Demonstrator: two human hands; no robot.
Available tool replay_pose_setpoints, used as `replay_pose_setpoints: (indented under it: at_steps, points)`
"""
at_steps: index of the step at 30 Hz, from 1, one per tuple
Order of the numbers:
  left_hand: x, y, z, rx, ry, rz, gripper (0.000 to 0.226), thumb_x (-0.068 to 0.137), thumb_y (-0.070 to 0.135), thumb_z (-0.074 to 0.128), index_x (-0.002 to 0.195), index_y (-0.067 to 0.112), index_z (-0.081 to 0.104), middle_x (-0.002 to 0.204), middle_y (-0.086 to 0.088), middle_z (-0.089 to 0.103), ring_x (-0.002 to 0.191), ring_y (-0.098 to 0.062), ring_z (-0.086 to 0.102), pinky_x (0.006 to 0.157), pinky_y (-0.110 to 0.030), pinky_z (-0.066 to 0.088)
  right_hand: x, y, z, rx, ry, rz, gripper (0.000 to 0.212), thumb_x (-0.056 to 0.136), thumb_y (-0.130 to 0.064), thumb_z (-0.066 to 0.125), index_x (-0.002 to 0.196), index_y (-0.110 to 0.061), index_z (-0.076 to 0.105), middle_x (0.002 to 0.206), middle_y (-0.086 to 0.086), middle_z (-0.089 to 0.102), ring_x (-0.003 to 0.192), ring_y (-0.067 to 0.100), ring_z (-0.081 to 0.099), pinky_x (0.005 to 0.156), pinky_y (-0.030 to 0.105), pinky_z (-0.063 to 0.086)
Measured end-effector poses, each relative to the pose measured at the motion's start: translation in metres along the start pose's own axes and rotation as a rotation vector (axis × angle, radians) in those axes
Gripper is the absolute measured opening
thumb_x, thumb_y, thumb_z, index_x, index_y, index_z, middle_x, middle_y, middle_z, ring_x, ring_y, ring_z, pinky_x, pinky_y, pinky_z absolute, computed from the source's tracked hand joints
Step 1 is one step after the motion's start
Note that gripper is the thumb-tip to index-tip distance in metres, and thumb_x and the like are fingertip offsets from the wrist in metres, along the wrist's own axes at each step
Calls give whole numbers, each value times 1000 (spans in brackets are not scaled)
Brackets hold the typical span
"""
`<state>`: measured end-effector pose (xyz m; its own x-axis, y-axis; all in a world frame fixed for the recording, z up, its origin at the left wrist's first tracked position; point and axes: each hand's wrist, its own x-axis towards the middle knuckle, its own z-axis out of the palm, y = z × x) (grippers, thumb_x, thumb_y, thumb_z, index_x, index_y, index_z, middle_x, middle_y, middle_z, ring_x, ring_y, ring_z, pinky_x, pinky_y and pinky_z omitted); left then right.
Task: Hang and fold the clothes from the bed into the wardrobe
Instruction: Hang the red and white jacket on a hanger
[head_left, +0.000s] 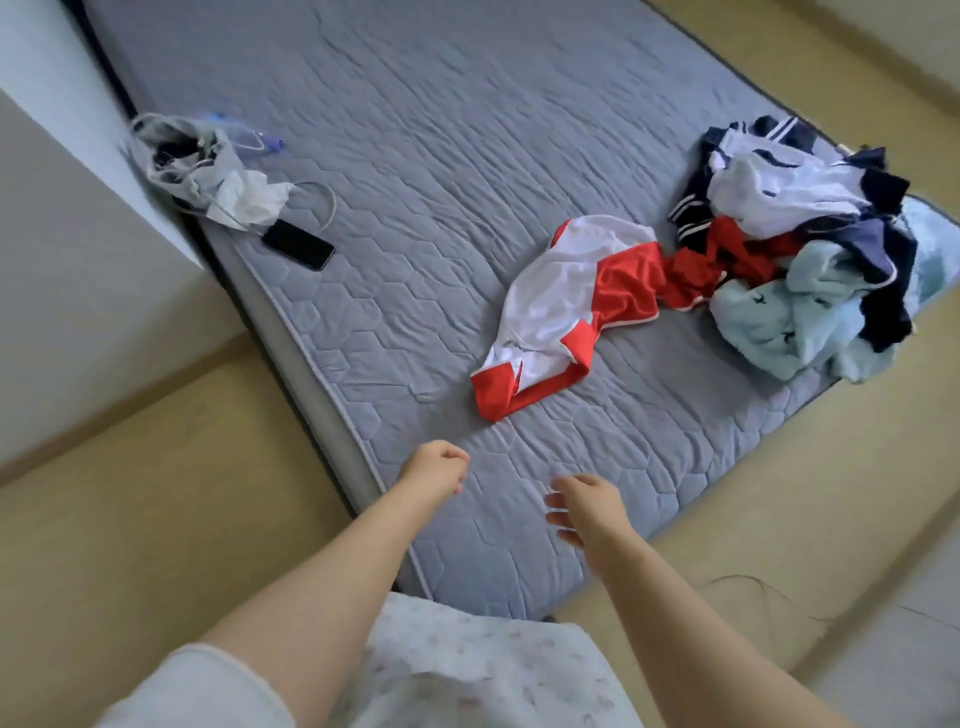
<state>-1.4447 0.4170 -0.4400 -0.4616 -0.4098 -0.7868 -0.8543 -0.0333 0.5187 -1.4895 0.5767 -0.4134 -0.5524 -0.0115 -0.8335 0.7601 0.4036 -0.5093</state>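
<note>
Just now both bare arms reach over the near corner of the grey quilted mattress. The left hand hovers with fingers loosely curled, holding nothing. The right hand hangs beside it, fingers relaxed and slightly spread, also empty. A red and white garment lies stretched across the mattress's middle, touching the heap of clothes at its right edge. A black phone lies near the mattress's left edge.
</note>
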Motion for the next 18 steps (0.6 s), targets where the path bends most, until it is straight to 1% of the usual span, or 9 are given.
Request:
replay_pose_setpoints:
  at_steps: [6,8,9,10,12,14,16,17,18]
  points:
    - [67,23,63,-199,27,-208,23,93,11,43,74,21,51,68,1,53,57,-11,50,52,-21,32,91,-24,-38,-100,-54,104,17,92,-8,48,76,-12,53,69,5,55,56,17,49,54,24,36]
    - [95,28,75,-218,73,-260,19,93,11,42,80,18,53,69,0,51,57,-12,48,54,-22,32,118,-27,-44,-109,-56,116,16,92,-8,48,77,-11,53,69,5,55,56,17,49,53,23,37]
    - [110,29,80,-220,97,-289,17,94,9,41,88,15,55,70,-3,51,59,-15,47,55,-22,33,130,-26,-47,-110,-60,123,15,92,-8,47,78,-10,53,69,5,55,56,16,48,53,23,37]
    - [125,31,85,-221,115,-312,17,94,8,40,99,12,56,76,-7,53,63,-19,48,59,-24,36,141,-25,-50,-112,-64,134,15,92,-8,48,78,-11,53,69,5,56,56,16,49,52,23,38]
    - [145,27,87,-267,143,-313,29,96,9,41,123,6,49,102,-13,56,85,-24,52,75,-29,41,149,-18,-47,-117,-72,155,15,92,-9,49,78,-12,54,69,5,56,56,16,49,52,23,39]
    - [165,21,96,-425,184,-292,53,93,22,52,141,14,31,122,-7,51,102,-20,50,87,-31,41,161,-12,-49,-113,-83,173,15,93,-10,49,79,-12,55,69,5,56,56,16,49,51,23,39]
    - [182,22,105,-522,207,-309,76,88,36,59,147,21,15,144,-4,35,127,-23,39,105,-39,34,175,-6,-54,-113,-93,193,14,93,-10,49,81,-11,55,69,5,56,57,16,49,52,23,40]
    - [189,23,109,-540,198,-324,81,86,39,61,148,22,10,150,-3,28,133,-23,33,109,-42,30,180,-2,-56,-117,-96,204,13,93,-9,49,81,-10,55,69,5,56,58,16,49,53,23,40]
    - [196,23,113,-545,189,-335,83,85,40,62,148,22,11,151,-2,26,134,-22,31,109,-42,28,183,1,-57,-119,-98,211,13,93,-9,48,82,-9,55,69,5,56,58,17,49,53,24,39]
